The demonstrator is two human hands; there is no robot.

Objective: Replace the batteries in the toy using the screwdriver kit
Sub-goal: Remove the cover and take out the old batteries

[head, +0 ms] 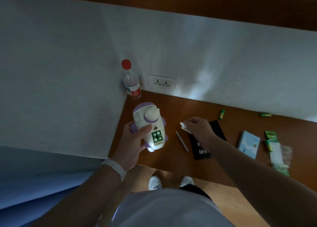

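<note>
Head view, looking down at a dim wooden desk (171, 110) set in a white-walled corner.

Our left hand (133, 141) grips the toy (149, 125), a white and purple rounded figure, just above the desk's left end. The thumb lies across its body and the fingers curl round the far side. The toy's battery compartment faces us, uncovered, with four green cells (157, 136) seated in it.

Our right hand (199, 128) hovers to the right, fingers curled and pinching a small white battery cover (184, 127). It hangs over the screwdriver kit (202, 152), a black tray of bits lying open on the desk. The slim screwdriver (182, 141) lies on the wood between the toy and the kit, untouched.

Two loose green batteries (222, 114) lie farther back near the wall, well apart from each other. At the far right sit a pale blue box (248, 144) and a torn green battery pack (274, 146). A red-capped bottle (132, 84) stands in the corner beside a wall socket (162, 82).

We judge the job to be at the open-compartment stage. We cannot tell whether the seated cells are the old set or the new. If new, the next move calls for lining the cover up over the opening, holding it flat, then taking up the screwdriver to fasten it.
</note>
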